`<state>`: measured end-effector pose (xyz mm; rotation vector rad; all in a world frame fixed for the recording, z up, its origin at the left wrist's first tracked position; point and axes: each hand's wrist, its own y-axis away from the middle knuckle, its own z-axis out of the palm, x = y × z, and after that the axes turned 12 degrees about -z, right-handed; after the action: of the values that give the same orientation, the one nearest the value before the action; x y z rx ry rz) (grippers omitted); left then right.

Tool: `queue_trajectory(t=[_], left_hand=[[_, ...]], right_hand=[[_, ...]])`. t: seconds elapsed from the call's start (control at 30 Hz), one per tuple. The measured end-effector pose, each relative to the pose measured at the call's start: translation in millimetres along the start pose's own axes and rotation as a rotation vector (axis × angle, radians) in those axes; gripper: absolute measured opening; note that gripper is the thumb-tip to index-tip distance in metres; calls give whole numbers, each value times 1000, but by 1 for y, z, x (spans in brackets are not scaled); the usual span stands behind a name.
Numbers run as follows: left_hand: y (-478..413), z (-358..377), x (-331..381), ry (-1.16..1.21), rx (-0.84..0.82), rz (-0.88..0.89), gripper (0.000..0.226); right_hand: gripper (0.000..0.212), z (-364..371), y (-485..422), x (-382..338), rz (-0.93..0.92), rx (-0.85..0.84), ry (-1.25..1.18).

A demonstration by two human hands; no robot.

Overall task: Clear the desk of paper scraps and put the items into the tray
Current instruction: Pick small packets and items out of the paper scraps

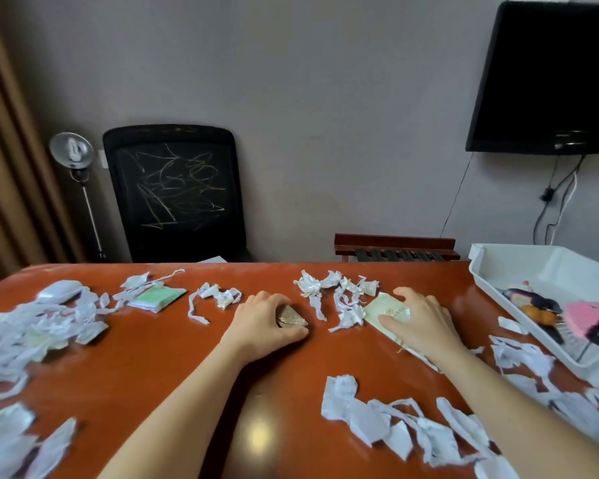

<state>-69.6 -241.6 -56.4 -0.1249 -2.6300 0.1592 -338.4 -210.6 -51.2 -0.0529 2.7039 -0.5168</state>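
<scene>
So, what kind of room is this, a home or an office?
Probably a home study or small office, not certain: a reddish desk, a black mesh office chair against the wall, and a wall-mounted television with loose cables.

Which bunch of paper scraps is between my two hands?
The crumpled cluster near the far edge of the desk, flanked by the left hand and right hand; the rest lie to either side or nearer you.
</scene>
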Motion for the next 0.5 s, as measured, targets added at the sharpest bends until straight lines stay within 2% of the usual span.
queue_trajectory(t=[0.17, 0.27, 0.37, 0.5], left_hand=[[21, -2, 2, -71, -20, 77, 73], [25, 0, 2, -90, 39, 45, 77], [24, 1, 2, -124, 100, -22, 79], [22, 0, 4, -165, 92, -50, 93]], right_hand=[[49, -2, 6, -1, -16, -45, -48], [36, -4, 6, -1, 2, -65, -110], [35, -4, 6, 0, 4, -84, -109], [42, -4, 3, 1, 17, -106, -116]])
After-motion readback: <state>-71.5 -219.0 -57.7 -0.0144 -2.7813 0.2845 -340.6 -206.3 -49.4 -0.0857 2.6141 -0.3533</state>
